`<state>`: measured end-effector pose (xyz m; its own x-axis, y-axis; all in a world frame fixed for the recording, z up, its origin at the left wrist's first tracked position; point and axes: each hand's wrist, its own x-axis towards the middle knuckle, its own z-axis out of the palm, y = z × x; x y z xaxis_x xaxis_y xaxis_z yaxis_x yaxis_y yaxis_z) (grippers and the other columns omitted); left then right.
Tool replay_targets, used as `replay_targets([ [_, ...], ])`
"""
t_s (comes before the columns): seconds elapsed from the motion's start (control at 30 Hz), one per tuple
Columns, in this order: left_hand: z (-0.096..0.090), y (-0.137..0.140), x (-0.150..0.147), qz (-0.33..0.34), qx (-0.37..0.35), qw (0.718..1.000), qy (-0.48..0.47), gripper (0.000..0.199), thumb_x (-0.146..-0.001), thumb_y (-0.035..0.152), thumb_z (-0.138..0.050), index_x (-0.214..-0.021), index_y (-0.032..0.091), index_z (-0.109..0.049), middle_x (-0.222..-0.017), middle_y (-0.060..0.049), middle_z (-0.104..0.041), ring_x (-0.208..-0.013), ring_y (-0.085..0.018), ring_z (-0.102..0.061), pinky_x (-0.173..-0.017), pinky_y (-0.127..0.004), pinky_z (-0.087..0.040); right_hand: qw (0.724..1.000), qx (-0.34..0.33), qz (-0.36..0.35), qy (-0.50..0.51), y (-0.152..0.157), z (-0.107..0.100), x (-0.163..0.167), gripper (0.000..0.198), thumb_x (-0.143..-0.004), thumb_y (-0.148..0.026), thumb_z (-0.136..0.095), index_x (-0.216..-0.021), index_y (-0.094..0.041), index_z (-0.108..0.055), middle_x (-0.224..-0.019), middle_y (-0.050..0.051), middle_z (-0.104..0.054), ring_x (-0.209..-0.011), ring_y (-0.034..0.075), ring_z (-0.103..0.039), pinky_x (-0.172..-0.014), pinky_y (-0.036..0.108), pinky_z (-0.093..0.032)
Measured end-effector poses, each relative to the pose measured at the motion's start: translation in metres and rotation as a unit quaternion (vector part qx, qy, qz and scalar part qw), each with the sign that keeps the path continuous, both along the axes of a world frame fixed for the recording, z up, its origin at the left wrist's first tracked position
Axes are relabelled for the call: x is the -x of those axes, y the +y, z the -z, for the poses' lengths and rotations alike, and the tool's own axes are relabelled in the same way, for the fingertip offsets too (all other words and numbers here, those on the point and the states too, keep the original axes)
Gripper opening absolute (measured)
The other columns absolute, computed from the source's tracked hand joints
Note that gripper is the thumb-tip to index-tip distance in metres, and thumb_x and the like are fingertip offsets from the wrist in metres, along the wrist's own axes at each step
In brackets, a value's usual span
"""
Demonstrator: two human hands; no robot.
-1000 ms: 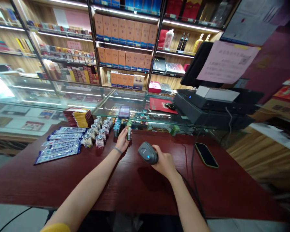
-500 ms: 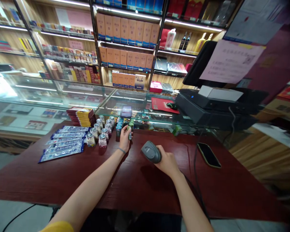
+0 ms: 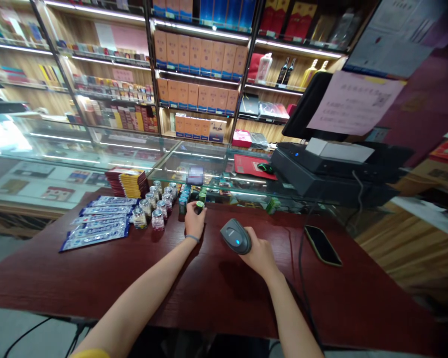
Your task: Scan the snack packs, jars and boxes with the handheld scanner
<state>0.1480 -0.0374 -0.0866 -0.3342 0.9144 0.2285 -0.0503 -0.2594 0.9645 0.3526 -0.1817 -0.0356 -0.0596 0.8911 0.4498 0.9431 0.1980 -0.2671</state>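
At the table (image 3: 209, 288), green canister (image 3: 199, 205) pinched within left grip (image 3: 194, 222), scanner (image 3: 234, 235) within right's (image 3: 259, 252) clasp

Strip lights (image 3: 201, 30) glow brightly, glare (image 3: 7, 133) whitens the far left, and the dark right edge blurs.

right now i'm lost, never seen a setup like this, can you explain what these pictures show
No robot here: this is a person working bare-handed, seen from one camera worn on their own head, looking forward and down. The left hand holds a small green container. The right hand grips a grey handheld device, which looks like a scanner. On the dark red table are blue-and-white packets, lidded jars, a red-and-yellow stack and a phone. Behind are a glass counter and shelves.
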Motion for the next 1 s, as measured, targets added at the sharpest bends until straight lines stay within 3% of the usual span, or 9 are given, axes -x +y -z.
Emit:
replay_targets([
  [0.17, -0.001, 0.003, -0.004, -0.021, 0.043, 0.998, 0.045, 0.036, -0.072, 0.016, -0.082, -0.097, 0.022, -0.056, -0.098, -0.006, -0.067, -0.103, -0.024, -0.065, -0.099, -0.039, -0.045, 0.999, 0.013, -0.013, 0.027, 0.002, 0.005, -0.007, 0.038, -0.076, -0.026, -0.064, -0.112, -0.026, -0.054, -0.076, 0.001, -0.077, -0.065, 0.026, -0.075, -0.054, 0.026, -0.040],
  [0.47, -0.011, 0.007, -0.018, -0.045, 0.119, 0.968, 0.217, 0.038, -0.086, 0.027, -0.070, -0.116, 0.022, -0.048, -0.116, -0.020, -0.070, -0.111, -0.034, -0.068, -0.094, -0.041, -0.046, 0.999, -0.006, -0.020, 0.044, 0.002, 0.008, -0.016, 0.040, -0.078, -0.028, -0.064, -0.115, -0.026, -0.051, -0.076, 0.001, -0.076, -0.065, 0.028, -0.075, -0.054, 0.027, -0.042],
  [0.67, -0.016, 0.011, -0.017, -0.066, 0.139, 0.960, 0.233, 0.037, -0.088, 0.030, -0.069, -0.117, 0.022, -0.048, -0.123, -0.021, -0.069, -0.113, -0.035, -0.067, -0.096, -0.042, -0.045, 0.998, -0.015, -0.009, 0.057, -0.001, 0.004, -0.020, 0.043, -0.073, -0.026, -0.066, -0.115, -0.026, -0.055, -0.079, 0.002, -0.077, -0.066, 0.026, -0.075, -0.056, 0.026, -0.045],
  [1.0, -0.013, 0.017, -0.019, -0.080, 0.148, 0.956, 0.242, 0.040, -0.086, 0.033, -0.071, -0.119, 0.022, -0.050, -0.107, -0.018, -0.072, -0.105, -0.034, -0.070, -0.089, -0.039, -0.048, 0.996, -0.011, 0.004, 0.084, -0.002, 0.002, -0.024, 0.044, -0.073, -0.026, -0.066, -0.116, -0.026, -0.056, -0.080, 0.004, -0.077, -0.069, 0.028, -0.076, -0.057, 0.028, -0.048],
])
